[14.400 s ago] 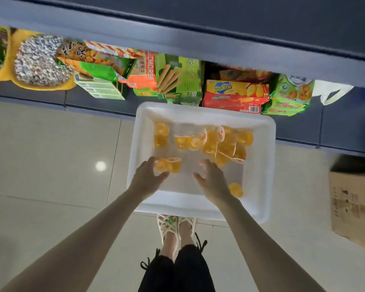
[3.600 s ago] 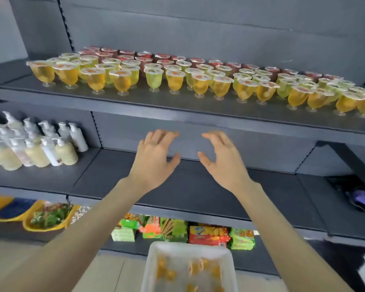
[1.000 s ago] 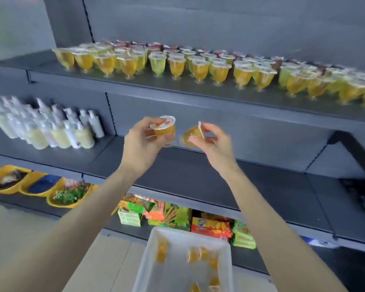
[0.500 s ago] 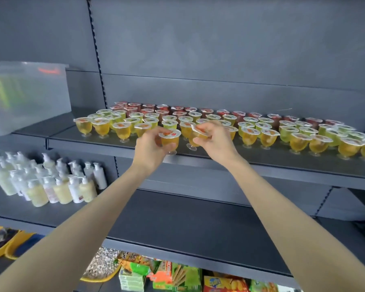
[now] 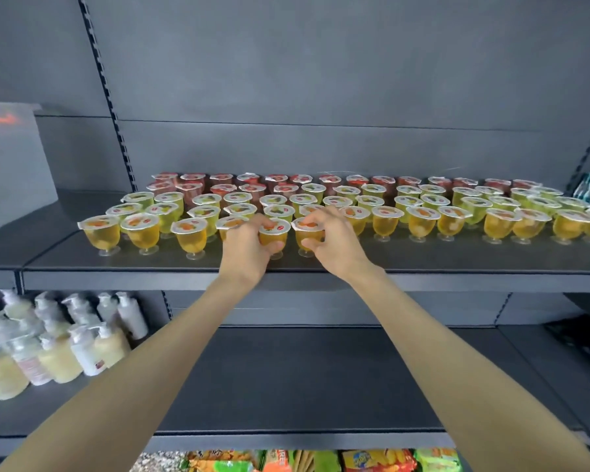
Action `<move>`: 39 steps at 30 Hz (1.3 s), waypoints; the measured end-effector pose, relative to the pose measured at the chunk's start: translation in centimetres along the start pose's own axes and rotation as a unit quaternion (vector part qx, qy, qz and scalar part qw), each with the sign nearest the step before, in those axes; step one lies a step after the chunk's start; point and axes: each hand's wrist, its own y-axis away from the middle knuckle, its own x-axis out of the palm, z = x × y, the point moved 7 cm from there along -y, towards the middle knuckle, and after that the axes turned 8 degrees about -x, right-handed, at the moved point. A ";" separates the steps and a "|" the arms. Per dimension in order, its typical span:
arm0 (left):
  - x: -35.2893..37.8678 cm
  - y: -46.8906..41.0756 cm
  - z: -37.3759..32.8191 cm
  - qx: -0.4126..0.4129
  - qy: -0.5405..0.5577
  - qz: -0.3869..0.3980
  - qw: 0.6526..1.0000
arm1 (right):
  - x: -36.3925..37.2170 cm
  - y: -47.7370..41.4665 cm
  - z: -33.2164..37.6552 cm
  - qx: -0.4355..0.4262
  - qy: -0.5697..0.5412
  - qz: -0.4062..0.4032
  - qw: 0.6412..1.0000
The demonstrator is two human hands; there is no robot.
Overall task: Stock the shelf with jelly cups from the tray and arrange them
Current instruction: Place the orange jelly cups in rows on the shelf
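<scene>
Okay, head view: our left hand (image 5: 249,247) grips a stemmed clear-plastic jelly cup (image 5: 274,232) with orange filling and a foil lid, in the front row on the matte dark shelf (image 5: 286,281). Our right hand (image 5: 331,243) pinches the neighbouring cup (image 5: 306,233) just beside it. Yellow, green and red cup rows (image 5: 423,202) stand behind. Smooth pump bottles (image 5: 58,349) sit lower left.

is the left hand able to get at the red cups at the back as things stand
Probably not cleanly. The left hand grips an orange cup in the front row, and packed green cups stand between it and the red cups; it would have to reach over their lids.
</scene>
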 end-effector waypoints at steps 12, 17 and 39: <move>0.1 1.0 -0.4 0.050 -0.053 0.015 0.997 | 0.5 0.5 0.2 -0.036 0.029 0.015 0.999; -0.3 1.3 -1.1 0.042 -0.115 0.044 0.991 | 0.1 0.6 0.5 -0.016 0.055 0.061 0.996; 1.7 14.6 -8.7 0.173 -0.223 -0.114 0.953 | -10.5 12.5 -2.9 -0.077 0.107 0.018 0.991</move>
